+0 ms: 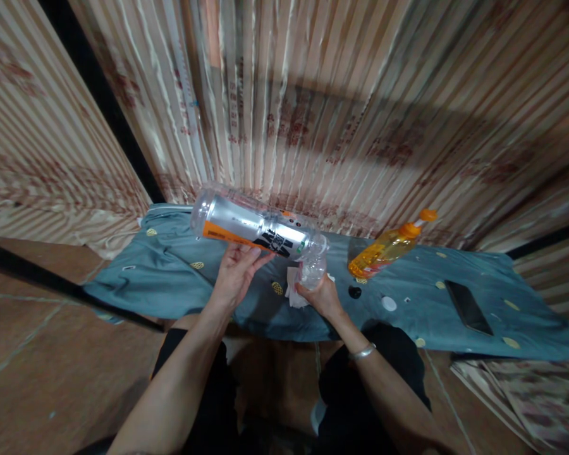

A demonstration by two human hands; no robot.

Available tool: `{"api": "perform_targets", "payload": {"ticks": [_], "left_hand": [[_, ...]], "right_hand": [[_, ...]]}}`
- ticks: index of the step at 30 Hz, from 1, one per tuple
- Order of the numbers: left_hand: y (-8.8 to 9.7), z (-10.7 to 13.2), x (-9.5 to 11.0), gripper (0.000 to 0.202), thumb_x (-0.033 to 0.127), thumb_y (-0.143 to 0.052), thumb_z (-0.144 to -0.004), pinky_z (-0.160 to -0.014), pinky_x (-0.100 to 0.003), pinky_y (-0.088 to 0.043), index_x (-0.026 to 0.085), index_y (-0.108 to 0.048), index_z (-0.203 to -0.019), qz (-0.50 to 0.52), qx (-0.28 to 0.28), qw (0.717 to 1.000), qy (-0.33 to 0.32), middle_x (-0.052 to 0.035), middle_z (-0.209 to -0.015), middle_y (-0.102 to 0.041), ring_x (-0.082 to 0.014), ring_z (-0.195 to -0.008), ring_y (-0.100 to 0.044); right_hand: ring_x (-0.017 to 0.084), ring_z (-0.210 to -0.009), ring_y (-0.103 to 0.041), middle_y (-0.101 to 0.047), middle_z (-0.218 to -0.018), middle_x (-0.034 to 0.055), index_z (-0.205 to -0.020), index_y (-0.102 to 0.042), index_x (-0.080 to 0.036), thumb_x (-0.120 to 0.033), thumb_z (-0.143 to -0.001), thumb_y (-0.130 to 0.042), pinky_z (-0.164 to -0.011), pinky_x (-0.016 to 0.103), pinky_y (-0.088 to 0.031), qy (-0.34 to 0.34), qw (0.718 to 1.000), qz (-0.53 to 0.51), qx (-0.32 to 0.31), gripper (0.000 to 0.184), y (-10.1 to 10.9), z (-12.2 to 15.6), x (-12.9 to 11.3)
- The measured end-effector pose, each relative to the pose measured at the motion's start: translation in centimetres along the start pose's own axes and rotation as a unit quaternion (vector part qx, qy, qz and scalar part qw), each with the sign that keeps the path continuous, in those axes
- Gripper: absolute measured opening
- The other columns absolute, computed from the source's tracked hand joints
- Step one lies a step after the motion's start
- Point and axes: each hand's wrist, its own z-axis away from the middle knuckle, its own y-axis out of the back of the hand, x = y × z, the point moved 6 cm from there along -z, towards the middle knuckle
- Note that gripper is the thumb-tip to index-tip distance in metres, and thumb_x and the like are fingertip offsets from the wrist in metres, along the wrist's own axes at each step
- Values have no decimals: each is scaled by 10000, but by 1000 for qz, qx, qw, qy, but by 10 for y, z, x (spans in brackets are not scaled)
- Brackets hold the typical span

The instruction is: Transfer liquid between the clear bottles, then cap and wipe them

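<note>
A large clear plastic bottle (253, 224) with a silver and orange label is tipped nearly sideways above the cloth. My left hand (239, 268) is closed around its underside, with the bottle's neck end toward the right. In my right hand (321, 296) is a small clear container (313, 266), its upper part just under and against the neck of the bottle. I cannot tell whether liquid passes between them. A crumpled white tissue (294, 297) sits beside my right fingers, partly hidden by them.
Right of my hands stands a yellow dish soap bottle (384, 253) with an orange pump top. A black cap (354, 292), a white cap (389, 303) and a phone (468, 306) lie on the blue-green cloth (171, 278). Striped curtains hang behind; dark poles (104, 107) flank the left.
</note>
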Motion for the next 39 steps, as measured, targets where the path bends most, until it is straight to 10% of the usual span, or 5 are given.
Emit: {"api": "perform_targets", "payload": {"ticks": [39], "left_hand": [[1, -1, -1, 322, 259, -853, -596, -961, -449, -516, 235, -633, -830, 1, 14, 1000, -20, 25, -879, -707, -191, -975, -652]], "right_hand": [[354, -945, -699, -711, -1039, 141, -1240, -513, -151, -383, -639, -669, -830, 495, -557, 10, 1000, -18, 0, 663, 0, -1, 0]]}}
